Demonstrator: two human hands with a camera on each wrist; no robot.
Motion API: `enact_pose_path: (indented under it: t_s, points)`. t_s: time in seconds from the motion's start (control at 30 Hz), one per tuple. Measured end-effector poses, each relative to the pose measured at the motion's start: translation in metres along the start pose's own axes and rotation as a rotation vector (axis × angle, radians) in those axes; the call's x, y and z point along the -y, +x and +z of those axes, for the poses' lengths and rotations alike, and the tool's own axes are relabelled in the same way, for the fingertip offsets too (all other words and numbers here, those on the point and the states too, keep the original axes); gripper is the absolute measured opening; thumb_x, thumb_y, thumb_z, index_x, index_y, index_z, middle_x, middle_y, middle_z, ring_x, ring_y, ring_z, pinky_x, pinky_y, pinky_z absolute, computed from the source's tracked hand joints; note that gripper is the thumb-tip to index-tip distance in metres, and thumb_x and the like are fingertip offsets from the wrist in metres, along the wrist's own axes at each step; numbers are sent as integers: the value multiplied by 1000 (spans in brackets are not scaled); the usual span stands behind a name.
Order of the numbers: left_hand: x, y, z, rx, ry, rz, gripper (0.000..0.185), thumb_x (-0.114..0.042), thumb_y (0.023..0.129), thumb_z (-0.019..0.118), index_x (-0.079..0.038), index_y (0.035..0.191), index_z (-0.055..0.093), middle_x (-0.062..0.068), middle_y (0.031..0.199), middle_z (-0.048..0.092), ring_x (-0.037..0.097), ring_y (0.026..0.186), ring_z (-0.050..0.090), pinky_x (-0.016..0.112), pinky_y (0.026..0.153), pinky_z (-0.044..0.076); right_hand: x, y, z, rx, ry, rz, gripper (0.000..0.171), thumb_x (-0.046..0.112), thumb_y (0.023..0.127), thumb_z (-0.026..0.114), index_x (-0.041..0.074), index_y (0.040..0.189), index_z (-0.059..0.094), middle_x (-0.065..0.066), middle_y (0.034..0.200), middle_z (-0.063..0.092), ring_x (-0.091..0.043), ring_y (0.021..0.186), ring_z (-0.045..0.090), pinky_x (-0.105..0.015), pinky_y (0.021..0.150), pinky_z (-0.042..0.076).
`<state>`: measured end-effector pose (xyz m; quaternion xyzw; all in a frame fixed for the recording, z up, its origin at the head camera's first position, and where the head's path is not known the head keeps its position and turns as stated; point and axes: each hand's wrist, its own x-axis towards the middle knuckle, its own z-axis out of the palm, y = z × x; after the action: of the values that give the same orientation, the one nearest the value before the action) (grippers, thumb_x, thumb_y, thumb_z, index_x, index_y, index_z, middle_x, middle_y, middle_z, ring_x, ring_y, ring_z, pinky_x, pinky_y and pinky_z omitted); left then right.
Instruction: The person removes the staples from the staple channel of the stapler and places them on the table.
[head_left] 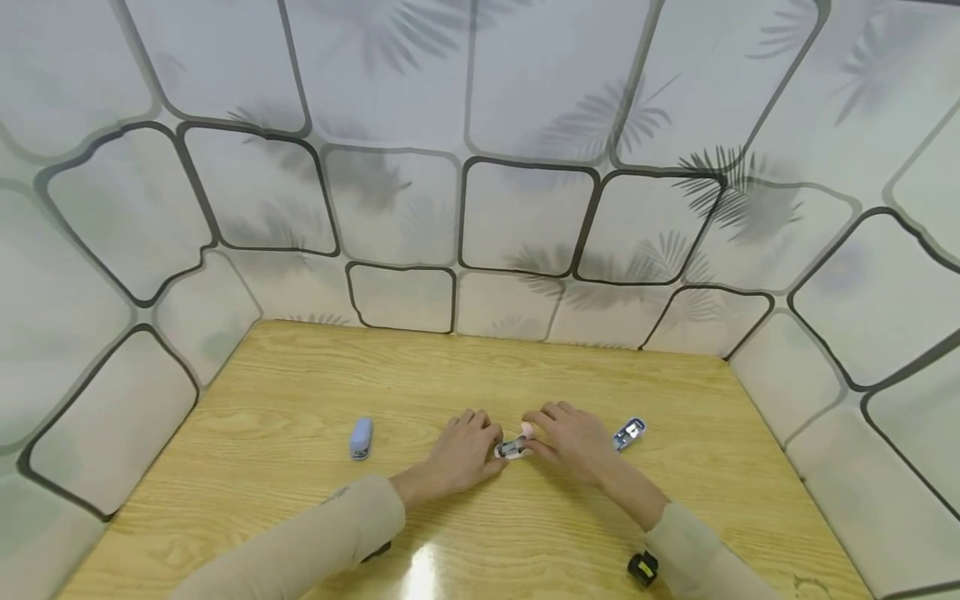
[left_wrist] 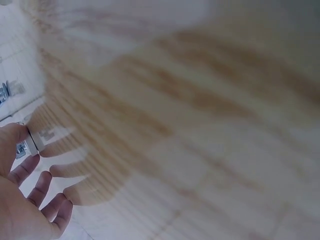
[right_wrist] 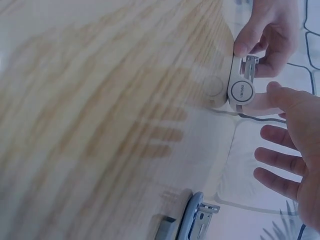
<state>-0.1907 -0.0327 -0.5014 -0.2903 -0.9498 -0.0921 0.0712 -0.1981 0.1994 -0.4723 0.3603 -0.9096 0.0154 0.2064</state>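
Just below the middle of the head view, a small white stapler (head_left: 513, 448) sits on the tabletop (head_left: 300, 375), pinched between both hands: the left hand (head_left: 459, 457) grips one end, the right hand (head_left: 572, 442) the other with its thumb and forefinger, remaining fingers spread. A blue stapler (head_left: 362, 437) lies to the left, an opened one (head_left: 628, 433) just right.

left hand (head_left: 459, 454): fingers curled, pinching | right hand (head_left: 572, 440): thumb and forefinger pinching, other fingers spread
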Motion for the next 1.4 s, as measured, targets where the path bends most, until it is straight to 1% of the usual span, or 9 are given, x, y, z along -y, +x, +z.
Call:
enact_pose_path:
  t_s: [0.17, 0.4, 0.47, 0.57, 0.67, 0.77, 0.93, 1.23, 1.4]
  points:
    - [-1, 0, -1, 1, -21, -10, 30, -47, 95, 77, -19, 105, 72, 0, 101, 63, 16, 90, 56, 28, 76, 47, -3, -2, -1, -17, -4, 4, 36, 45, 88, 83, 21, 112, 72, 4, 100, 71, -15, 87, 70, -27, 67, 59]
    - [-1, 0, 0, 13, -24, -17, 30, -48, 95, 77, -20, 106, 72, 0, 103, 65, 16, 91, 58, 28, 76, 47, -8, -4, 0, -10, 2, 16, 35, 46, 87, 83, 22, 110, 71, 4, 99, 71, -15, 85, 69, -26, 65, 57]
    - [-1, 0, 1, 16, -27, -22, 31, -48, 95, 76, -20, 106, 72, 0, 104, 65, 16, 92, 58, 28, 76, 47, -10, -4, -2, 8, -1, 25, 34, 46, 89, 81, 22, 110, 71, 4, 100, 71, -16, 86, 69, -26, 66, 57]
    - [0, 0, 2, 17, -31, -29, 31, -48, 95, 76, -20, 105, 72, 0, 103, 64, 16, 91, 57, 28, 76, 46, -12, -4, -5, 57, 2, 59, 34, 47, 92, 78, 21, 112, 71, 3, 103, 72, -18, 90, 69, -28, 70, 59]
    - [0, 1, 1, 20, -39, -36, 31, -48, 95, 76, -20, 105, 72, -1, 103, 64, 15, 91, 55, 27, 77, 45, -15, -6, -5, 89, -10, 84, 37, 50, 92, 76, 20, 113, 71, 3, 104, 72, -18, 93, 70, -30, 72, 60]
    - [0, 1, 0, 20, -42, -37, 31, -48, 95, 76, -20, 105, 72, -1, 102, 64, 15, 90, 55, 27, 77, 45, -19, -8, -4, 77, -23, 82, 39, 52, 91, 77, 20, 112, 71, 3, 103, 71, -16, 90, 69, -28, 68, 58]
    - [-3, 2, -2, 20, -18, -24, 31, -49, 95, 75, -20, 107, 73, 0, 102, 65, 14, 89, 55, 25, 76, 45, -25, -12, -2, 51, -46, 79, 39, 52, 89, 78, 20, 111, 72, 4, 100, 72, -15, 86, 68, -25, 63, 56]
    - [-10, 6, -1, 26, -21, -27, 30, -48, 96, 74, -19, 105, 72, 0, 102, 65, 15, 88, 52, 27, 77, 45, -36, -16, 1, 94, -34, 102, 40, 50, 93, 75, 18, 116, 73, 0, 103, 73, -19, 88, 70, -33, 69, 60]
    - [-12, 9, 0, 31, -5, -37, 31, -49, 97, 73, -19, 107, 72, 0, 103, 65, 15, 90, 54, 29, 79, 47, -41, -18, 3, 63, -41, 86, 40, 47, 91, 78, 15, 115, 75, -3, 100, 74, -21, 86, 70, -34, 67, 60]
